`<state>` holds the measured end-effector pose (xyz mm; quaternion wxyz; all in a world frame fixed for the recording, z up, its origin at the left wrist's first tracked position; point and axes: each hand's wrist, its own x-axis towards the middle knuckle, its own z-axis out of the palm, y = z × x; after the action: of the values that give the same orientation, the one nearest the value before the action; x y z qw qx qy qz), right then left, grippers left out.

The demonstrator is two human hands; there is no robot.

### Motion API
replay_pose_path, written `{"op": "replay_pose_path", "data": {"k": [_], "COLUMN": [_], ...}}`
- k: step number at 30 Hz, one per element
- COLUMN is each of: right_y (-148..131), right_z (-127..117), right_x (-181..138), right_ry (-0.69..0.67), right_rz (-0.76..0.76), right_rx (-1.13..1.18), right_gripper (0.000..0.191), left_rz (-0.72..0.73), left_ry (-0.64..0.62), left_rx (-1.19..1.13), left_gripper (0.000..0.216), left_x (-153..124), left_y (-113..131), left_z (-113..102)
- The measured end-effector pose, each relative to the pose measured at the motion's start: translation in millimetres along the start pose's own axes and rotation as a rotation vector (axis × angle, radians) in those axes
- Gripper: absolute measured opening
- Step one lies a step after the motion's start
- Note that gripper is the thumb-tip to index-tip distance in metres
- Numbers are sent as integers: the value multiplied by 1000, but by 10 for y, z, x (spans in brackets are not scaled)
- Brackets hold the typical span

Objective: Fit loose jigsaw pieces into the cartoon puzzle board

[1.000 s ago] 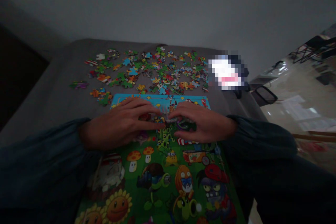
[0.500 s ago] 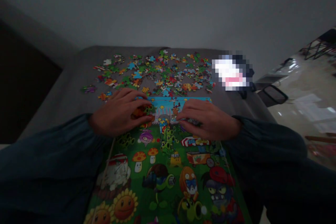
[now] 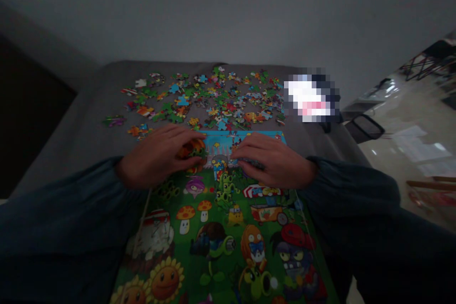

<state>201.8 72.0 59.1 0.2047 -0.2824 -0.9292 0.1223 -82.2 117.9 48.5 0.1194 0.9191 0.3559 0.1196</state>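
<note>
The left hand cups a narrow grip over orange-and-green jigsaw pieces on the jigsaw puzzle; the right hand lies beside them, its hold impossible to tell, with loose pieces scattered beyond on grey upholstery

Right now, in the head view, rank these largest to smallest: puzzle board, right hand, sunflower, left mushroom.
Puzzle board, then right hand, though its nearness to the camera makes that unsure, then sunflower, then left mushroom.
</note>
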Motion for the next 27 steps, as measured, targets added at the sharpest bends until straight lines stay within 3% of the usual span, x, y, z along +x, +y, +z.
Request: {"op": "replay_pose_path", "data": {"k": [11, 18, 23, 27], "right_y": [15, 13, 16, 26], "right_z": [8, -12, -1, 6], "right_x": [2, 0, -5, -7], "right_ry": [-29, -24, -45, -36], "right_rz": [-4, -3, -52, -53], "right_rx": [10, 6, 5, -5], "right_gripper": [22, 22, 22, 21], "left_rz": [-97, -53, 28, -33], "left_ry": [-67, -105, -138, -150], "left_rx": [-151, -103, -129, -238], "left_gripper": [36, 46, 33, 32], "left_x": [-2, -49, -79, -77], "left_y": [72, -38, -82, -78], "left_z": [-35, -152, -133, -106]}}
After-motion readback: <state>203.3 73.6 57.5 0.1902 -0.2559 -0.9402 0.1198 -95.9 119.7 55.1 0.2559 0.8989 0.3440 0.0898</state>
